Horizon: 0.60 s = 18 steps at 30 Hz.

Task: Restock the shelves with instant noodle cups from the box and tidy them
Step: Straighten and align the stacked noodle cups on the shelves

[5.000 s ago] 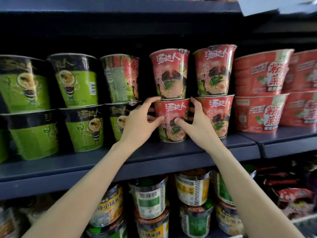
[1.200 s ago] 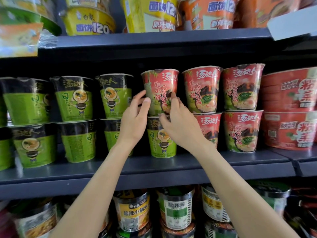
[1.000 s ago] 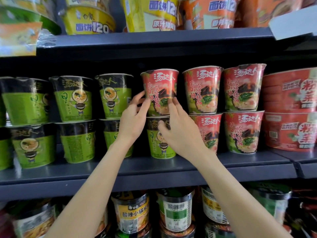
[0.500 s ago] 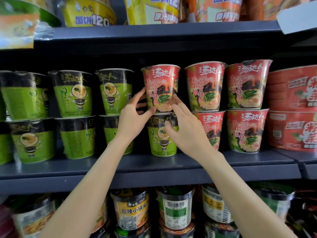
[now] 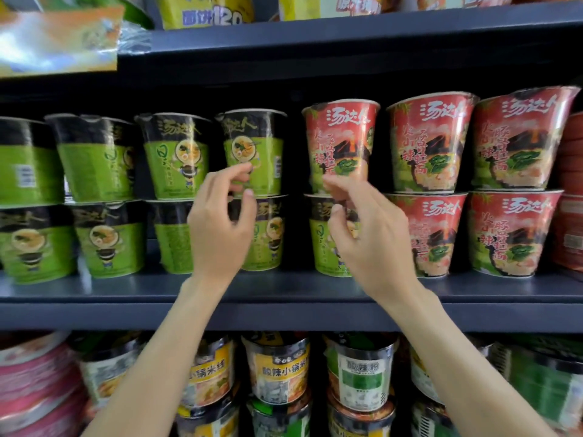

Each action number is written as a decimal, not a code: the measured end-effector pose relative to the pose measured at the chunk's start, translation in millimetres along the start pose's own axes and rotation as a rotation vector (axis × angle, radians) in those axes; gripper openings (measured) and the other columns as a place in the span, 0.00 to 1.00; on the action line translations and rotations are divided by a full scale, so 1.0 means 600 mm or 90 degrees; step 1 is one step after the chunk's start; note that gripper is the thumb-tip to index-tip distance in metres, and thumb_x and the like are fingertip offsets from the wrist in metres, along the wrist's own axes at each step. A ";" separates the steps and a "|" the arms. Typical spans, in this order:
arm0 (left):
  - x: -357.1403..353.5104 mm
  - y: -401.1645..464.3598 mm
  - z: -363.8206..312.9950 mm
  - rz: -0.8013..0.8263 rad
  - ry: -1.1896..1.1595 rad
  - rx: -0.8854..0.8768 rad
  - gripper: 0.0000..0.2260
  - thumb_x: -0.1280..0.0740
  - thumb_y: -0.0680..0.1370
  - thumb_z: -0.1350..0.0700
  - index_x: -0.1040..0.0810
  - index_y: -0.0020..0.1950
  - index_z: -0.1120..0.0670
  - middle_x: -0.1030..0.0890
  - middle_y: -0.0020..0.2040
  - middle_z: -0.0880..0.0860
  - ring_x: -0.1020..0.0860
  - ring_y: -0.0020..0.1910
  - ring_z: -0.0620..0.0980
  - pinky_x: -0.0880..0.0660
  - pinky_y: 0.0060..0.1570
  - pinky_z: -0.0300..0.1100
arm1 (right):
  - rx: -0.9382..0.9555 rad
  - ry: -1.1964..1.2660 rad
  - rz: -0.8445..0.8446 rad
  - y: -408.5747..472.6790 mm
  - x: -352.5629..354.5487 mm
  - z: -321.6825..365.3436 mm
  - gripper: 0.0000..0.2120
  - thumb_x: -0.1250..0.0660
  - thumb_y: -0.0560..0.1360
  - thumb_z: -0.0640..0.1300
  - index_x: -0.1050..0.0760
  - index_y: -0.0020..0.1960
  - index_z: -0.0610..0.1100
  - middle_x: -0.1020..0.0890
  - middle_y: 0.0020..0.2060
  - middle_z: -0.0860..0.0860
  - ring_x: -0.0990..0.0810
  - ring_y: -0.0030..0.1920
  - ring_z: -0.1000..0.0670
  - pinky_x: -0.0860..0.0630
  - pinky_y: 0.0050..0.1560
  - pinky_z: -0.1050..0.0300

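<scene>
Grip: neither hand holds anything. Left hand [image 5: 220, 228] and right hand [image 5: 372, 234] are raised before the middle shelf, fingers loosely curled, thumbs near the fingertips, no cup between them.

Task item: red cup [image 5: 342, 146], upright in the upper tier, stacked on a green cup [image 5: 328, 238]. It stands just beyond the right hand's fingertips [image 5: 331, 187]; whether they touch its lower wall cannot be told. Box: not in view.

Step, as judged: tidying the stacked rows, not loading. The red cup sits over a green one at the seam between the two flavours, which reads as a mismatch to correct.

Next move calls for: both hands closing on the red cup's sides, lifting straight up to clear the lid beneath, label kept forward.

Surroundings, clock-face from the red cup:
- 3 o'clock: red cups [image 5: 432, 143], two tiers, close alongside.
- 9 o'clock: green cups [image 5: 252, 152], two tiers, a dark gap between.
- 6 o'clock: shelf edge [image 5: 284, 313]; below it, tubs with yellow and green labels [image 5: 277, 370].
- 12 o'clock: upper shelf [image 5: 315, 36], low overhead.

Obstructions: close neighbours at 3 o'clock leave little room for fingers; upper shelf limits lift; stacked cups could topple if nudged.
</scene>
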<state>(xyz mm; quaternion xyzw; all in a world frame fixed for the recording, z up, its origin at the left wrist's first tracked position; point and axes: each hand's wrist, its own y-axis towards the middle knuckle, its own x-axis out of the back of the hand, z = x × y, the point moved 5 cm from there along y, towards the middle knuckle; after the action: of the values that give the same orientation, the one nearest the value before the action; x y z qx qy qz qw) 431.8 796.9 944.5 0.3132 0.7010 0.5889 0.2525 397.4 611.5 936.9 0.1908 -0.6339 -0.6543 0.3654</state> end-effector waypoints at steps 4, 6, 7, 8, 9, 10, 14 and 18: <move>0.026 -0.015 0.064 0.086 -0.059 0.138 0.14 0.36 0.78 0.61 0.26 0.63 0.53 0.21 0.52 0.49 0.22 0.46 0.41 0.28 0.45 0.29 | -0.080 0.030 0.114 -0.013 -0.085 0.030 0.22 0.40 0.78 0.43 0.35 0.72 0.46 0.23 0.61 0.51 0.22 0.53 0.54 0.23 0.53 0.53; 0.019 -0.029 0.076 0.159 -0.029 0.148 0.16 0.36 0.77 0.60 0.28 0.65 0.51 0.21 0.52 0.47 0.22 0.46 0.41 0.26 0.49 0.35 | -0.157 0.005 0.166 -0.024 -0.120 0.029 0.28 0.40 0.79 0.46 0.45 0.76 0.48 0.30 0.67 0.50 0.24 0.55 0.51 0.26 0.54 0.56; 0.014 -0.036 0.080 0.196 -0.008 0.145 0.17 0.35 0.77 0.58 0.30 0.66 0.50 0.23 0.53 0.46 0.23 0.46 0.41 0.25 0.51 0.40 | -0.190 -0.008 0.185 -0.027 -0.135 0.027 0.30 0.40 0.79 0.47 0.50 0.77 0.47 0.32 0.69 0.49 0.25 0.57 0.49 0.28 0.54 0.57; 0.010 -0.041 0.085 0.228 0.009 0.147 0.19 0.36 0.78 0.56 0.32 0.68 0.49 0.24 0.55 0.46 0.24 0.47 0.41 0.26 0.53 0.43 | -0.218 -0.018 0.200 -0.029 -0.147 0.023 0.33 0.40 0.79 0.48 0.53 0.78 0.46 0.34 0.70 0.47 0.27 0.60 0.47 0.30 0.54 0.57; 0.006 -0.042 0.091 0.255 0.016 0.157 0.21 0.36 0.78 0.55 0.35 0.71 0.48 0.25 0.58 0.47 0.24 0.47 0.40 0.27 0.53 0.43 | -0.247 -0.024 0.216 -0.029 -0.159 0.018 0.35 0.39 0.79 0.48 0.56 0.78 0.45 0.35 0.71 0.45 0.28 0.63 0.45 0.32 0.56 0.57; 0.004 -0.041 0.098 0.279 0.016 0.172 0.23 0.37 0.78 0.53 0.39 0.73 0.48 0.27 0.61 0.48 0.24 0.49 0.41 0.28 0.54 0.43 | -0.282 -0.022 0.232 -0.028 -0.170 0.011 0.37 0.38 0.79 0.48 0.58 0.78 0.44 0.36 0.72 0.43 0.30 0.66 0.44 0.33 0.59 0.56; -0.012 -0.032 0.117 0.369 0.018 0.206 0.31 0.39 0.78 0.46 0.49 0.77 0.47 0.32 0.71 0.55 0.24 0.59 0.52 0.29 0.59 0.47 | -0.414 0.065 0.272 -0.011 -0.198 -0.012 0.40 0.37 0.77 0.46 0.61 0.77 0.43 0.30 0.68 0.42 0.28 0.65 0.44 0.31 0.57 0.59; -0.017 -0.030 0.124 0.407 -0.012 0.216 0.34 0.36 0.77 0.45 0.51 0.78 0.46 0.35 0.73 0.55 0.24 0.61 0.53 0.30 0.57 0.44 | -0.426 0.093 0.272 -0.012 -0.200 -0.006 0.40 0.36 0.77 0.44 0.59 0.78 0.44 0.28 0.68 0.45 0.27 0.64 0.47 0.32 0.56 0.62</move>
<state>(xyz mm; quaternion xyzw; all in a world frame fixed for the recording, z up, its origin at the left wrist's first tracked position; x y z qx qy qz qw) 489.9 837.4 913.5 0.5596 0.6530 0.5102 0.0066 477.5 695.2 903.8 -0.0290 -0.3837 -0.7187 0.5791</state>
